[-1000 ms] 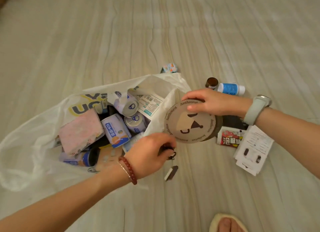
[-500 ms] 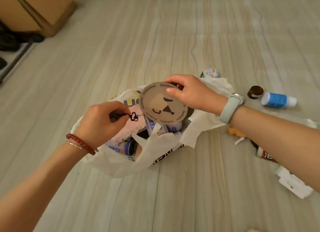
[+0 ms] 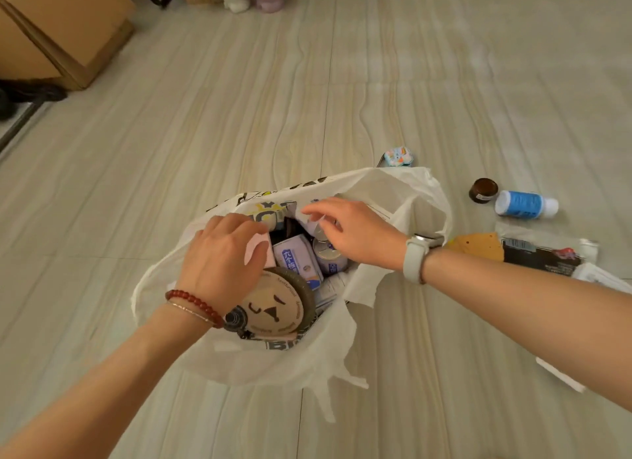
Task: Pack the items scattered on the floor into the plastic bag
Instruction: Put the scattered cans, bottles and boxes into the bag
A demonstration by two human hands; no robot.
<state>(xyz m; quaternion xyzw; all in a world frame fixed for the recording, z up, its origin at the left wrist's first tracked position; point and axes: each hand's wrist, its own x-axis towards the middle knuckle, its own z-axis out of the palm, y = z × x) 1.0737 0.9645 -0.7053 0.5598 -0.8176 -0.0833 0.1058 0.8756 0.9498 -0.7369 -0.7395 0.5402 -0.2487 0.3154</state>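
Bag (image 3: 403, 198) white, black and yellow print. Disc (image 3: 273, 308) beige, black face marks, dark rim. Bottle (image 3: 525, 204) blue, white cap. Jar (image 3: 483, 190) dark brown. Bracelet (image 3: 195, 301) dark red beads. Watch (image 3: 415, 258) pale grey. Floor (image 3: 239, 116) beige, wavy streaks.

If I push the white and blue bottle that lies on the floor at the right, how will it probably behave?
The bottle lies on its side on the smooth floor, so a push across its body would probably make it roll. It looks like plastic, likely light and not fragile. The brown jar stands close beside it, so a roll that way may bump it.
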